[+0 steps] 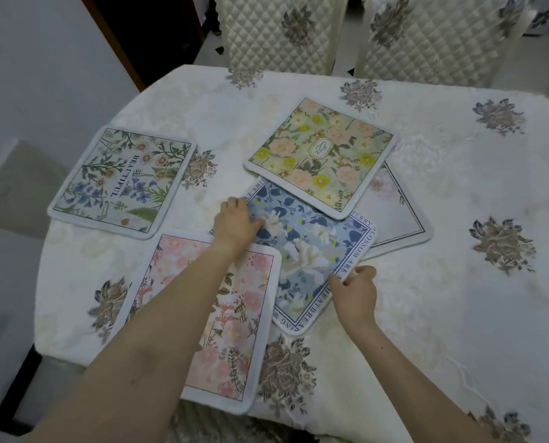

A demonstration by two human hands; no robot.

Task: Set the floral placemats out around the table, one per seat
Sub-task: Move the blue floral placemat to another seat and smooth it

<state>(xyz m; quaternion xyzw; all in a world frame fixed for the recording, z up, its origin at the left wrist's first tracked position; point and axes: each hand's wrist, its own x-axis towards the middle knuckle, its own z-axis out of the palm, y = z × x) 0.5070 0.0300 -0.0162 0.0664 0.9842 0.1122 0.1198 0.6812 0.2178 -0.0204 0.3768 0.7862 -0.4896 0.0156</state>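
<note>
With the left hand point(235, 223) flat on the blue placemat point(311, 251) and right hand point(356, 290) pinching its edge, pulling could drag the yellow placemat point(321, 155) overlapping it beyond both hands.

The green-and-blue placemat point(119, 183) at the left bears the word "BEAUTIFUL" down its middle. The blue placemat point(311, 251) carries border lettering, partly covered: "BLOSSOM ARE" reads along its right edge. The yellow-flowered placemat point(321, 155) has a small oval label, too blurred to read.
</note>
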